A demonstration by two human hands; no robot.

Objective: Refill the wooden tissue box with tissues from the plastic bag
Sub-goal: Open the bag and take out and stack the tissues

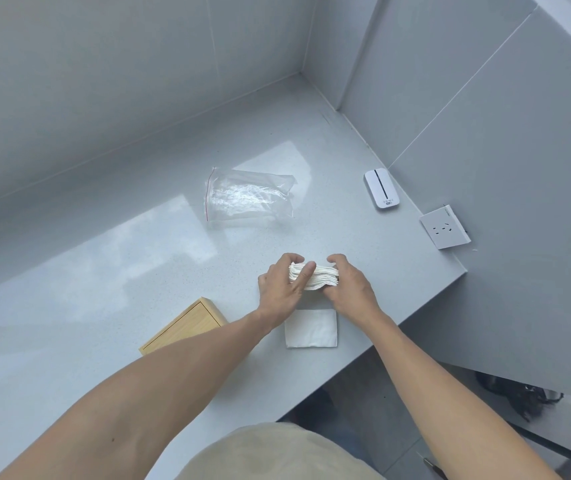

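A stack of white tissues point(318, 277) is pinched between both hands just above the grey counter. My left hand point(282, 291) grips its left end, thumb on top. My right hand point(351, 289) grips its right end. One flat white tissue point(311, 329) lies on the counter just below my hands. The wooden tissue box point(183, 327) sits to the lower left, partly hidden by my left forearm. The clear plastic bag point(249, 199) with a red zip strip lies flat and looks empty farther back.
A small white device point(381, 189) lies near the right wall. A white wall socket point(445, 227) sits on the right wall by the counter's edge point(415, 317). Grey tiled walls close the counter at the back and right.
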